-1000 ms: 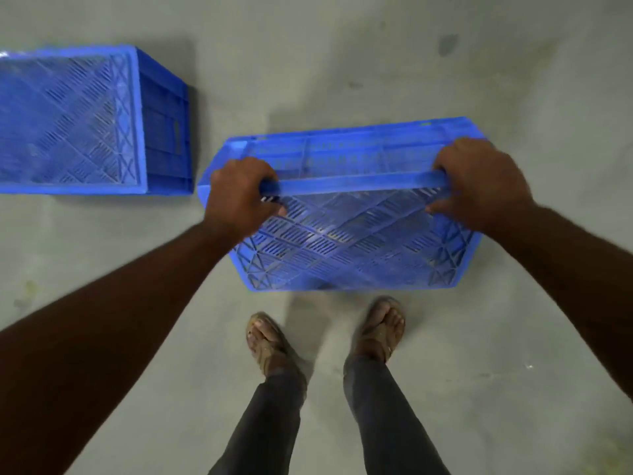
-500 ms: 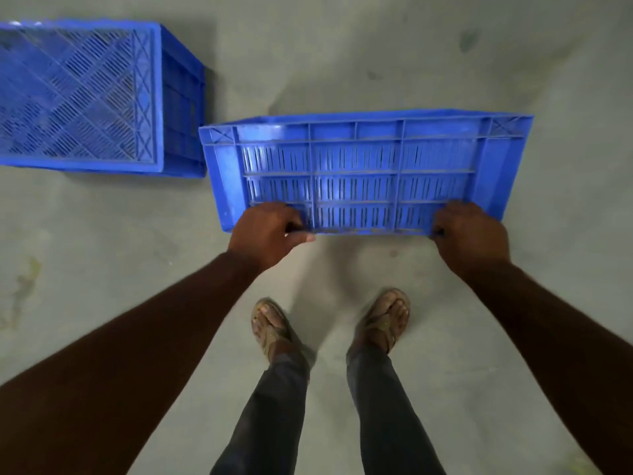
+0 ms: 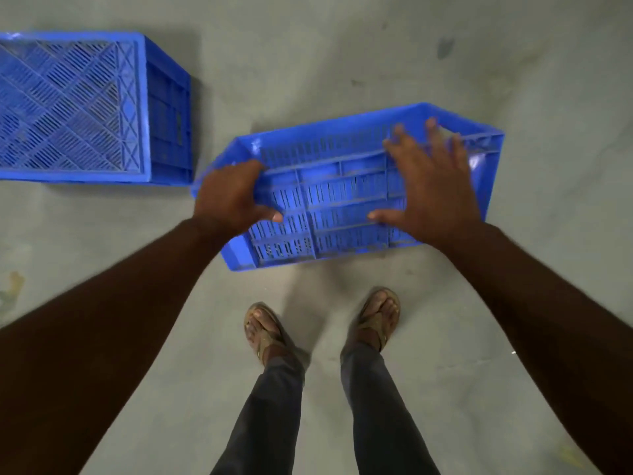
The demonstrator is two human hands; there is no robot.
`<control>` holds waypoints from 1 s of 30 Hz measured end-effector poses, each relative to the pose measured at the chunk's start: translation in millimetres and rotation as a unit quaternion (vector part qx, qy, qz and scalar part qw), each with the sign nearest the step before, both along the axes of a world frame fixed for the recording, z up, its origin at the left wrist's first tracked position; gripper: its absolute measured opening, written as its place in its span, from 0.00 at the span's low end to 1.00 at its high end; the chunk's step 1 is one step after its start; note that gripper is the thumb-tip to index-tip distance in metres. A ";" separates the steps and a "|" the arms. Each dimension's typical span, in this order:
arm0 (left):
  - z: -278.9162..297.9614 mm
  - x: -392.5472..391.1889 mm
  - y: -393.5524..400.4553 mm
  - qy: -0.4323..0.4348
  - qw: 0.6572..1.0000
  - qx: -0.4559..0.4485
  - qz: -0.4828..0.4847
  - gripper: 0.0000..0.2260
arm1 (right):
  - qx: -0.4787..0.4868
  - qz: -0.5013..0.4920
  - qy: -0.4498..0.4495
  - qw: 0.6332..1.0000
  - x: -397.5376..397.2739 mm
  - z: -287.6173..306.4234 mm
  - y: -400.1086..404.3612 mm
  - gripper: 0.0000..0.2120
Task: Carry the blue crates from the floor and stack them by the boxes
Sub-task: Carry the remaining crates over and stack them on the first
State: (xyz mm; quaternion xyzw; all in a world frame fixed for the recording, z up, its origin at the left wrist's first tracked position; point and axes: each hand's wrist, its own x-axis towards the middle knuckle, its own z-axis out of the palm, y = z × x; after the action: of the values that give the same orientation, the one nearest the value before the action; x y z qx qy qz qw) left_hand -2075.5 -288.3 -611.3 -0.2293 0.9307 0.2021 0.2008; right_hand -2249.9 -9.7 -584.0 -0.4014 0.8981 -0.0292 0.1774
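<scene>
The blue crate (image 3: 329, 197) lies tilted on the grey floor (image 3: 342, 56), directly under both hands. The left hand (image 3: 229, 197) grips its near-left rim corner; the right hand (image 3: 428, 186), fingers spread flat, rests on its slatted side. A second crate (image 3: 78, 108) sits upside down, left of the left hand.

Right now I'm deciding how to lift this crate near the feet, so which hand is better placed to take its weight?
Left. The left hand already grips the tilted crate at its rim corner, while the right hand is spread open over the side wall, gripping nothing.
</scene>
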 end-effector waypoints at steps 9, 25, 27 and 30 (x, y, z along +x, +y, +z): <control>-77.2 119.0 99.1 -0.236 0.964 0.042 -0.114 0.16 | 0.266 0.115 -0.229 0.929 83.6 -78.7 45.3 0.17; -112.4 73.5 63.5 0.067 0.955 -0.039 0.287 0.31 | -0.108 -0.461 -0.094 0.876 59.4 -144.3 79.9 0.27; -126.2 59.9 50.5 -0.018 0.901 0.039 0.432 0.34 | -0.082 -0.579 -0.135 0.800 35.4 -150.4 87.3 0.39; -148.9 59.0 35.5 -0.076 0.834 0.138 0.528 0.37 | -0.139 -0.684 -0.264 0.665 18.0 -164.0 90.1 0.29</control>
State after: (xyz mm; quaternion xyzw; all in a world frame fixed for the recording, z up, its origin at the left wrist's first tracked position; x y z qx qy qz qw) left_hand -2016.4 -252.8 -760.2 -0.6708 0.6122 0.3854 0.1635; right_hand -2232.0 80.4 -748.0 0.3306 0.8211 -0.3721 0.2793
